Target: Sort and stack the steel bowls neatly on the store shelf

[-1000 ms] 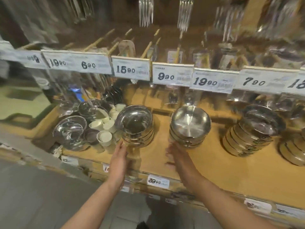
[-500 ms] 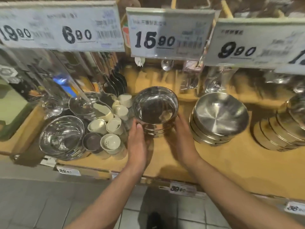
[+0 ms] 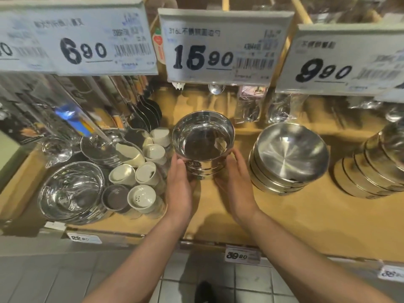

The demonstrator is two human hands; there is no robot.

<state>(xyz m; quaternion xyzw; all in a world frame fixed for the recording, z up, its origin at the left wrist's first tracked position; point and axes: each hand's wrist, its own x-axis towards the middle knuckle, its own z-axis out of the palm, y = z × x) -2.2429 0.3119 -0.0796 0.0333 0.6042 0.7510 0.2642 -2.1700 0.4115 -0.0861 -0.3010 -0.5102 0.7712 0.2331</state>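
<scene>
My left hand (image 3: 179, 189) and right hand (image 3: 235, 182) clasp a small stack of deep polished steel bowls (image 3: 203, 145) mid-shelf on the tan wooden store shelf (image 3: 295, 217); stacks of wide brushed steel bowls (image 3: 288, 158) sit sorted rightward, the mixed shiny bowls (image 3: 72, 191) leftward apparently remain.

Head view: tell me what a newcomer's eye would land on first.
First, the shiny bowl stack at the middle of the shelf, with the left hand and right hand cupped against its sides. Next, the big price tags hanging overhead, the 15.90 tag right above that stack. Then the wide bowls stacked to the right and the white cups crowded to the left.
</scene>
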